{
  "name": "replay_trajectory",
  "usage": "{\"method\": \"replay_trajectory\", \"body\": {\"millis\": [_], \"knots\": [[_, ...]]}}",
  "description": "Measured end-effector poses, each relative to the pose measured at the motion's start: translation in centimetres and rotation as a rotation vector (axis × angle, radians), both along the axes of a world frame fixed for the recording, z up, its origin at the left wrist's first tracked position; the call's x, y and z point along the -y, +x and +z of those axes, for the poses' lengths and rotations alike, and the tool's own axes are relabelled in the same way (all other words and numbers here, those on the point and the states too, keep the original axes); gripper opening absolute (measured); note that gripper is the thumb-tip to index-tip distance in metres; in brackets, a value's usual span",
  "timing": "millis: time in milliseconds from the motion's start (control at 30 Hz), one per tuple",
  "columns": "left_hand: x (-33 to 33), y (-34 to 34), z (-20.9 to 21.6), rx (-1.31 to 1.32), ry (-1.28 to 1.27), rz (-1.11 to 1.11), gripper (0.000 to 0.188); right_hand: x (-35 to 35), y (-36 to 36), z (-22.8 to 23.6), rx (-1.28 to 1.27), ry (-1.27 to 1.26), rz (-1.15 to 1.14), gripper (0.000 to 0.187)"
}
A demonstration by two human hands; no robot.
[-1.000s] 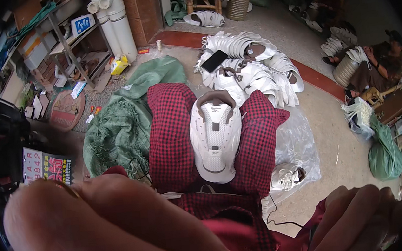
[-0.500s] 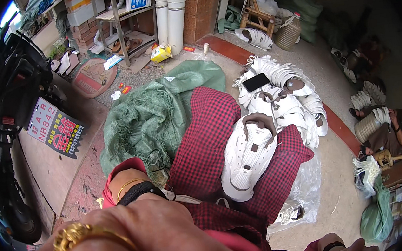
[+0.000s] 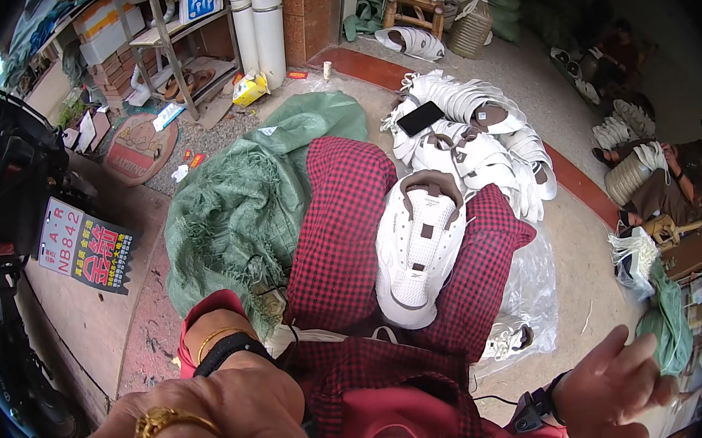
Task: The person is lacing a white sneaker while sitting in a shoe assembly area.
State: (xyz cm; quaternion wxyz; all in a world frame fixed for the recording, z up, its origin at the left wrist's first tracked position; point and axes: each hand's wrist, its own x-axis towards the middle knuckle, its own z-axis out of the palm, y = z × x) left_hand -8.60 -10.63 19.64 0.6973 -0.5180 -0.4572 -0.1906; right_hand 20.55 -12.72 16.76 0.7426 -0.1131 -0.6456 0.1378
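My left hand (image 3: 217,409) is very close at the lower left, with a gold ring, a thin bracelet and a dark band. Its fingers are curled, and whatever they hold, if anything, is out of sight. At the lower right my right hand (image 3: 609,393) is raised, fingers apart and holding nothing, with a black band on its wrist. A white shoe upper (image 3: 422,254) with brown lining lies between my knees on the red-and-black checked cloth (image 3: 334,220). Neither hand touches it. White cord or strap (image 3: 320,334) lies near my left wrist.
Beyond my right knee are stacked white shoe uppers (image 3: 517,148) with a black phone (image 3: 420,118) on them. A green woven sack (image 3: 223,206) lies left. Clear plastic sheeting (image 3: 535,286) is beside my right leg. Another person (image 3: 693,173) sits far right.
My right hand has risen further into view at the lower right, its fingers spreading. The left hand has shifted slightly down. The whole view has tilted, and the shoe upper stays between my knees.
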Motion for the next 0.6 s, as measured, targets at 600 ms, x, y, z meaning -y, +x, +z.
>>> {"method": "replay_trajectory", "body": {"millis": [600], "knots": [[-0.5, 1.1, -0.8, -0.087, -0.16, -0.119, 0.014, -7.5, 6.2, -14.3, 0.744, -0.933, -0.861, 0.07]]}}
